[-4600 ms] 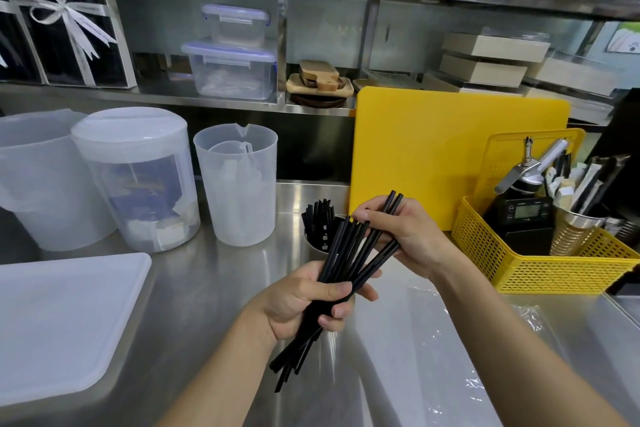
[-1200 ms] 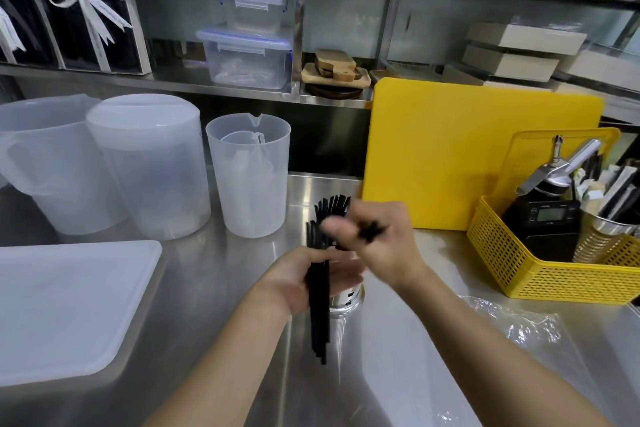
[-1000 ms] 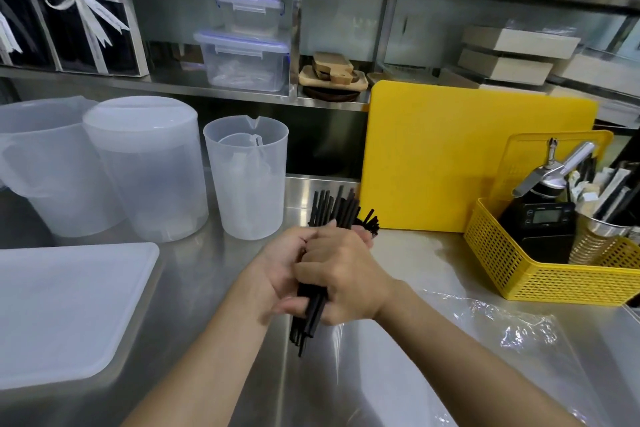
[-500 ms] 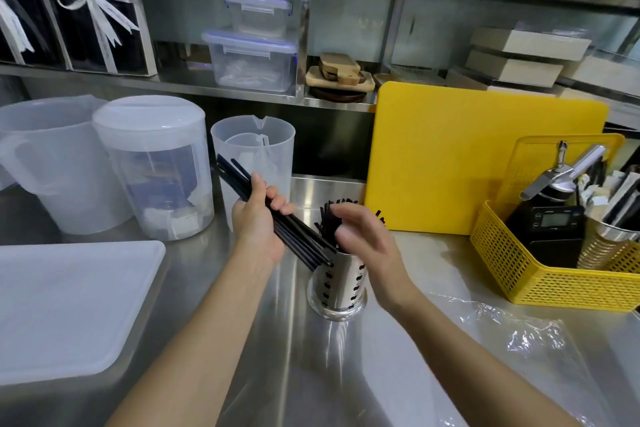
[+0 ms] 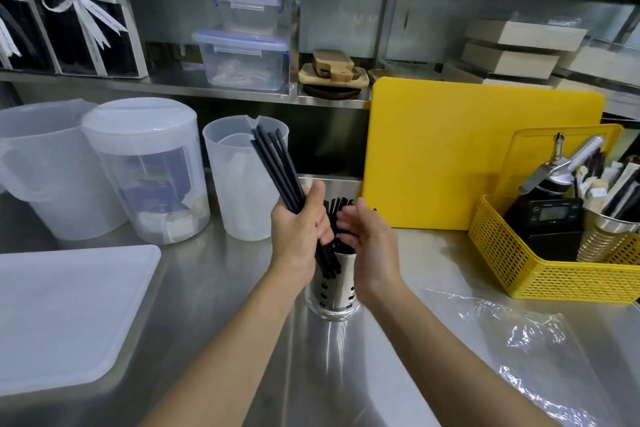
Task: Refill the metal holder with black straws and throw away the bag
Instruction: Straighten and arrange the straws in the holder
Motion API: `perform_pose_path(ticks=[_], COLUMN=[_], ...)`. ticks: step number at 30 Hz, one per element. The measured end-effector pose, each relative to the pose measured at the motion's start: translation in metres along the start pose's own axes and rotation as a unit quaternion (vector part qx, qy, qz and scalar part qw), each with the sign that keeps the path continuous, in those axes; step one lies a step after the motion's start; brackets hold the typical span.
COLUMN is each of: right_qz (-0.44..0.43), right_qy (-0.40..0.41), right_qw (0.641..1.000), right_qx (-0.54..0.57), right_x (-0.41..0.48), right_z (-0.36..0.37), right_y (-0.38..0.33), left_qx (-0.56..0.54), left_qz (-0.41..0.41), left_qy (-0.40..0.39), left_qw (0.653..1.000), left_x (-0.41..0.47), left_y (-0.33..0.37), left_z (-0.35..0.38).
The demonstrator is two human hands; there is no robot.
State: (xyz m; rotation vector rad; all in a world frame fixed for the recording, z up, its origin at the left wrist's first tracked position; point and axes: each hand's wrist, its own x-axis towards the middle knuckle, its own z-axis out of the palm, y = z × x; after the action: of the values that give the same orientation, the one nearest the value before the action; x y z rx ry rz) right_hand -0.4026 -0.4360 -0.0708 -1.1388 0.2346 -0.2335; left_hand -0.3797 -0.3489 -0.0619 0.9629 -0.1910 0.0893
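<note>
My left hand (image 5: 299,229) is wrapped around a bundle of black straws (image 5: 277,166). The bundle is tilted, its top ends leaning up and away to the left and its lower ends coming out under my fist. These lower ends sit right at the rim of the metal holder (image 5: 332,291), but I cannot tell whether they are already inside it or just in front of its wall.

My right hand (image 5: 369,241) holds nothing. Its fingers are nearly straight and the palm faces my left hand, just beside it, with a narrow gap between the two. In that gap, more straws (image 5: 337,206) stand up out of the holder. The holder stands upright on the steel counter (image 5: 214,288), directly below both hands.

The clear plastic bag (image 5: 540,354) lies flat and crumpled on the counter, to the right of my right forearm. Beyond my right hand a yellow cutting board (image 5: 478,152) leans upright, with a yellow basket (image 5: 554,274) further right. Beyond my left hand stands a clear jug (image 5: 239,204), and a white tray (image 5: 69,315) lies left of my left forearm.
</note>
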Motion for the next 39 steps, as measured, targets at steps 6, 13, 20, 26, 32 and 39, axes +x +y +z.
perform_pose_path(ticks=[6,13,20,26,32,39], right_qz=[-0.097,-0.116,-0.245,-0.268,-0.208,-0.117], right_qy=[-0.239,-0.281,-0.184,-0.104,-0.071,-0.112], right_qw=[0.957,0.944,0.951,0.957,0.957,0.934], right_qx=[-0.128,-0.130,-0.033,-0.037,-0.190,-0.319], right_x=[0.015,0.020,0.029,0.055,0.071,0.082], right_z=[-0.006,-0.008,0.000,-0.005,-0.014,-0.021], right_y=[-0.053,-0.064,-0.077,-0.069,-0.019,-0.009], left_qx=[0.156,0.309,0.308,0.350,0.512,0.586], left_qz=[-0.079,-0.076,-0.064,-0.004,0.018,0.146], left_qy=[-0.152,-0.236,-0.238,-0.125,-0.189,-0.197], left_qw=[0.973,0.918,0.919,0.928,0.838,0.772], left_x=[-0.002,0.000,0.018,0.035,0.027,0.023], left_y=[-0.010,-0.016,-0.007,-0.006,-0.035,-0.049], left_z=[0.001,0.018,0.011,-0.028,-0.042,-0.044])
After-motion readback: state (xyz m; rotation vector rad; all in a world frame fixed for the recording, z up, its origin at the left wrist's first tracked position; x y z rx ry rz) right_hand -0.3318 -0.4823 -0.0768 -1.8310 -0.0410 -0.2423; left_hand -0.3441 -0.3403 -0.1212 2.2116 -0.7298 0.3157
